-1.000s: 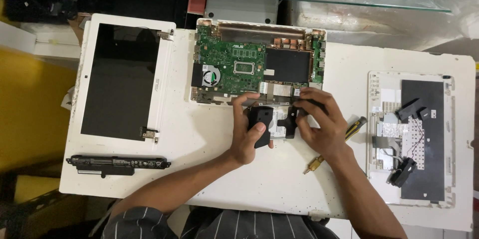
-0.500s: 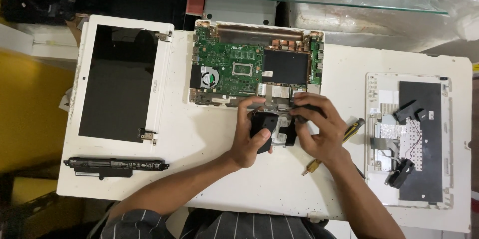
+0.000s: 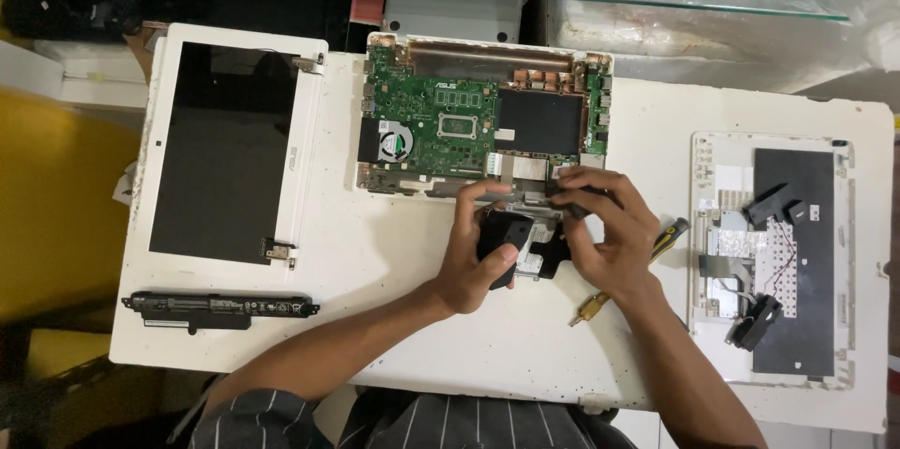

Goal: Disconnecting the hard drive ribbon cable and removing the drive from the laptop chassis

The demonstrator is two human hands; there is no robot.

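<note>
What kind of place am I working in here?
Probably an electronics repair bench: an opened laptop base with its green circuit board bare, a detached screen panel, a removed battery and a screwdriver on a white table.

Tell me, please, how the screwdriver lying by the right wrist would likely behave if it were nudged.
The screwdriver has a round-looking yellow and black handle and lies flat on the white table, so it would probably roll. It looks slim and rigid, likely light. The right hand covers its middle, so moving that wrist could knock it.
</note>
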